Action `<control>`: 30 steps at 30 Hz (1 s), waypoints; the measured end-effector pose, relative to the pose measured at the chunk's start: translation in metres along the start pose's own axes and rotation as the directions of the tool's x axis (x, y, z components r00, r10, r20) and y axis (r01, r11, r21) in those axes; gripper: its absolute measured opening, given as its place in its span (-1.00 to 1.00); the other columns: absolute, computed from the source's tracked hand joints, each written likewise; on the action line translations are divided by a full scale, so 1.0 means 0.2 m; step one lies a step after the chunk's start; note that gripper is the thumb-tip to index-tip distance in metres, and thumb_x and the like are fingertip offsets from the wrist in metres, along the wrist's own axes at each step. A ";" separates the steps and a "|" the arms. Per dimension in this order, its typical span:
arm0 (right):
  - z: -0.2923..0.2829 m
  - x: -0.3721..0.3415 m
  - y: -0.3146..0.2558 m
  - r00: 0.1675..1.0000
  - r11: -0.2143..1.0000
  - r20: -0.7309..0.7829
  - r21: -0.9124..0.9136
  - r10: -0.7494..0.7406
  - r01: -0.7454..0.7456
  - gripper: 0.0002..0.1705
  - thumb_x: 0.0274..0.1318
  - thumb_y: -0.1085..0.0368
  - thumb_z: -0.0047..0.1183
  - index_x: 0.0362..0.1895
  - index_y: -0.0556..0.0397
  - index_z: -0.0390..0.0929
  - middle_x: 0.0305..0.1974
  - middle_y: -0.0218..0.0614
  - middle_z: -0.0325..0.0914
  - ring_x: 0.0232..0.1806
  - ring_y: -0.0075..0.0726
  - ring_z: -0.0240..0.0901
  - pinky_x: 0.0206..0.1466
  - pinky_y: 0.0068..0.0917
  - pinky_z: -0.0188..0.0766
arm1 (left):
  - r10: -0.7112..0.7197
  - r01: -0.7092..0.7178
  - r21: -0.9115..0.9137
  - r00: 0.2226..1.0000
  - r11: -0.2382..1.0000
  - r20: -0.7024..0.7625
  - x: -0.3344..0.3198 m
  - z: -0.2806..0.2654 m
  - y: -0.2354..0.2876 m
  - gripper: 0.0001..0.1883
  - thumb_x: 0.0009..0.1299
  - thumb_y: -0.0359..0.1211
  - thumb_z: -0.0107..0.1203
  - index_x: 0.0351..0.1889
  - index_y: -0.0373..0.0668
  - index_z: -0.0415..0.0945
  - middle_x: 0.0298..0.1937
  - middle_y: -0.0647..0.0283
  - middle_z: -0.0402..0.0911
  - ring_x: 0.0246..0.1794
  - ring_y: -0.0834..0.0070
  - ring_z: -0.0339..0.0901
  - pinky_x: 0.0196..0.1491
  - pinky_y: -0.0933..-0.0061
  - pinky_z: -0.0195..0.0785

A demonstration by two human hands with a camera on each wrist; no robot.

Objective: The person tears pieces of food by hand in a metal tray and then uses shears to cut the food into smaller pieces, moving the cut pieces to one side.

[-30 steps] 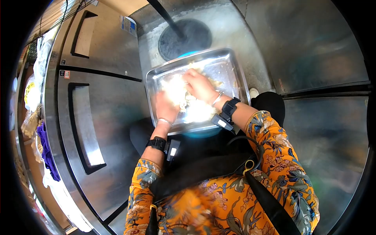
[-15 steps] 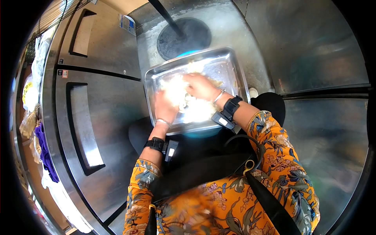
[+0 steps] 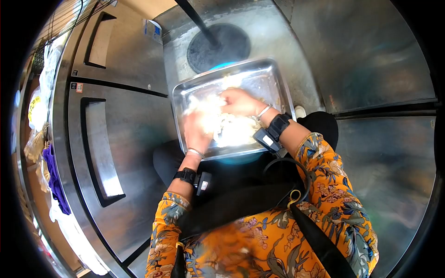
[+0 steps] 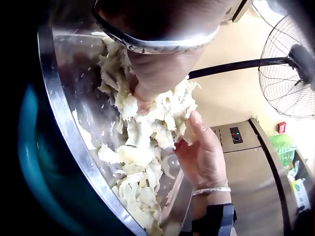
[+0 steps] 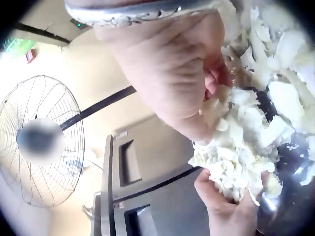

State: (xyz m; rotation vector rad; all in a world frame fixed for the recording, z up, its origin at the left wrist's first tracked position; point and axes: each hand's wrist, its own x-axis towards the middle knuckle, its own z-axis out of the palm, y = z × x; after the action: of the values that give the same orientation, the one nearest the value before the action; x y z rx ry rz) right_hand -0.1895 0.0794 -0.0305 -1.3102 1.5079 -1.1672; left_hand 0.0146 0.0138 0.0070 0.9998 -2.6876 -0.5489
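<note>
A shallow metal tray [image 3: 282, 88] holds many pale, torn, layered pieces [image 4: 140, 184], washed out by glare in the head view. Over the tray's left part, my left hand [image 3: 198, 129] grips a clump of them; the right wrist view has this hand [image 5: 231, 214] below the clump [image 5: 236, 157], fingers and thumb around it. My right hand [image 3: 242, 103], to the right and farther forward, has its fingers curled round pieces at the same clump; its palm [image 5: 172, 73] fills the upper part of the right wrist view. Some fingertips are hidden among the pieces.
Under the tray is a blue-green basin [image 4: 32, 147]. Beyond it stands a round black base [image 3: 219, 46] with a pole; the wrist views show a fan [image 5: 42, 140]. Steel cabinets [image 3: 125, 153] flank both sides. The person's dark-clad knee [image 3: 320, 127] is beside the tray.
My right hand has shifted slightly to the right, its wrist turned a little. My left hand sits marginally lower and farther right. The tray has barely moved.
</note>
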 end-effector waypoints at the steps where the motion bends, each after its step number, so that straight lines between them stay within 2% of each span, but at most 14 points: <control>1: 0.02 -0.01 -0.01 0.992 0.986 -0.077 -0.142 -0.100 0.089 -0.77 -0.08 0.31 0.11 -0.31 0.17 0.47 -0.42 -0.22 0.49 -0.38 -0.35 0.41 -0.32 -0.42 0.37 | 0.011 -0.011 0.003 1.000 1.000 -0.018 0.00 0.01 -0.01 -0.27 -0.11 -0.52 0.32 0.07 -0.19 0.21 0.01 0.06 0.36 0.04 0.03 0.29 0.12 0.20 0.19; 2: 0.03 -0.02 -0.01 0.968 0.944 -0.140 -0.287 -0.209 0.162 -0.76 -0.07 0.31 0.10 -0.30 0.17 0.47 -0.42 -0.22 0.48 -0.38 -0.38 0.40 -0.32 -0.43 0.37 | 0.024 -0.023 0.005 0.999 1.000 -0.034 -0.01 0.01 -0.01 -0.27 -0.11 -0.51 0.32 0.07 -0.19 0.21 0.01 0.06 0.36 0.04 0.04 0.29 0.12 0.20 0.19; 5: 0.02 -0.02 -0.02 0.998 1.000 -0.056 -0.009 -0.008 0.008 -0.71 -0.07 0.29 0.10 -0.23 0.16 0.47 -0.39 -0.20 0.48 -0.37 -0.34 0.42 -0.29 -0.41 0.38 | -0.034 0.033 0.016 0.998 0.999 0.056 0.00 -0.03 0.05 -0.26 -0.12 -0.50 0.33 0.07 -0.18 0.22 0.03 0.08 0.36 0.04 0.05 0.29 0.12 0.21 0.19; 8: 0.00 -0.01 0.01 0.990 0.990 0.010 -0.009 -0.139 0.139 -0.67 -0.07 0.26 0.10 -0.19 0.15 0.48 -0.38 -0.18 0.48 -0.34 -0.33 0.44 -0.28 -0.38 0.39 | 0.033 -0.032 0.063 0.999 0.997 -0.008 -0.03 0.00 0.03 -0.26 -0.13 -0.50 0.34 0.06 -0.17 0.23 0.06 0.09 0.35 0.05 0.06 0.29 0.13 0.21 0.19; 11: 0.03 -0.02 0.01 0.958 0.938 -0.095 -0.251 -0.270 0.239 -0.63 -0.09 0.24 0.11 -0.16 0.16 0.48 -0.39 -0.16 0.51 -0.36 -0.29 0.45 -0.29 -0.35 0.40 | 0.039 -0.036 0.090 0.999 0.995 -0.037 -0.06 0.01 0.01 -0.27 -0.15 -0.51 0.33 0.05 -0.17 0.24 0.08 0.10 0.35 0.08 0.07 0.28 0.13 0.20 0.17; 13: 0.00 -0.04 -0.07 0.999 0.993 0.028 -0.115 -0.037 0.040 -0.62 -0.13 0.22 0.13 -0.19 0.16 0.48 -0.40 -0.13 0.51 -0.39 -0.24 0.46 -0.29 -0.33 0.40 | 0.084 -0.079 0.093 0.996 0.993 -0.042 -0.07 0.00 0.02 -0.26 -0.17 -0.52 0.33 0.04 -0.16 0.25 0.10 0.11 0.34 0.09 0.08 0.28 0.13 0.19 0.16; 14: -0.01 -0.05 -0.10 0.992 0.996 0.100 -0.056 0.076 -0.070 -0.61 -0.15 0.21 0.14 -0.20 0.16 0.48 -0.41 -0.12 0.51 -0.41 -0.21 0.46 -0.29 -0.31 0.40 | 0.107 -0.102 0.094 0.993 0.990 -0.044 -0.07 0.00 0.02 -0.26 -0.18 -0.52 0.33 0.04 -0.15 0.25 0.10 0.11 0.34 0.10 0.08 0.27 0.13 0.19 0.15; 17: 0.01 -0.07 -0.12 0.977 0.972 0.209 -0.235 0.043 0.008 -0.60 -0.22 0.16 0.17 -0.28 0.16 0.47 -0.42 -0.05 0.51 -0.41 -0.04 0.47 -0.27 -0.25 0.40 | 0.195 -0.186 0.109 0.978 0.976 -0.069 -0.10 0.00 0.02 -0.26 -0.20 -0.54 0.32 0.02 -0.14 0.25 0.11 0.13 0.35 0.11 0.09 0.27 0.13 0.19 0.14; 20: 0.07 -0.11 -0.11 0.985 0.908 0.116 -0.388 -0.124 0.160 -0.58 -0.25 0.10 0.18 -0.36 0.17 0.44 -0.41 -0.01 0.50 -0.36 0.07 0.48 -0.25 -0.18 0.40 | 0.250 -0.242 0.102 0.965 0.965 -0.080 -0.10 -0.01 0.02 -0.27 -0.22 -0.56 0.31 0.00 -0.14 0.26 0.09 0.14 0.36 0.10 0.10 0.27 0.13 0.20 0.13; 23: 0.09 -0.14 -0.12 0.988 0.913 0.081 -0.377 -0.131 0.152 -0.58 -0.24 0.09 0.17 -0.37 0.17 0.43 -0.39 0.00 0.51 -0.33 0.13 0.47 -0.24 -0.15 0.40 | 0.244 -0.236 0.093 0.966 0.967 -0.085 -0.10 0.00 0.01 -0.28 -0.23 -0.57 0.30 -0.02 -0.13 0.26 0.08 0.15 0.37 0.09 0.10 0.28 0.13 0.19 0.12; 26: 0.10 -0.15 -0.12 0.987 0.888 0.062 -0.431 -0.148 0.160 -0.60 -0.23 0.10 0.16 -0.37 0.16 0.44 -0.40 0.00 0.51 -0.33 0.13 0.47 -0.24 -0.15 0.40 | 0.247 -0.238 0.089 0.964 0.967 -0.100 -0.11 0.00 0.01 -0.28 -0.23 -0.58 0.29 -0.02 -0.13 0.26 0.07 0.15 0.36 0.09 0.10 0.28 0.13 0.19 0.12; 29: 0.12 -0.14 -0.11 0.993 0.885 0.061 -0.450 -0.103 0.120 -0.61 -0.21 0.12 0.14 -0.36 0.16 0.44 -0.39 0.00 0.51 -0.33 0.14 0.47 -0.24 -0.14 0.40 | 0.242 -0.234 0.093 0.966 0.968 -0.094 -0.11 0.00 0.01 -0.28 -0.23 -0.58 0.29 -0.02 -0.13 0.25 0.08 0.15 0.36 0.09 0.10 0.28 0.13 0.20 0.12; 30: 0.11 -0.14 -0.13 0.991 0.899 0.074 -0.418 -0.112 0.133 -0.61 -0.21 0.13 0.14 -0.36 0.17 0.44 -0.40 0.00 0.50 -0.34 0.13 0.47 -0.24 -0.15 0.40 | 0.241 -0.233 0.095 0.966 0.968 -0.091 -0.11 0.00 0.01 -0.28 -0.23 -0.58 0.29 -0.02 -0.13 0.25 0.08 0.14 0.36 0.09 0.10 0.28 0.13 0.20 0.12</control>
State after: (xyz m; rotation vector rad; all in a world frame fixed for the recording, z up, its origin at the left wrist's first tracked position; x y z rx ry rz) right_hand -0.1590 0.1038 -0.0114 -1.7310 1.7252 -0.9017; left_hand 0.0299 0.0309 0.0067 0.6894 -2.7049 -0.3315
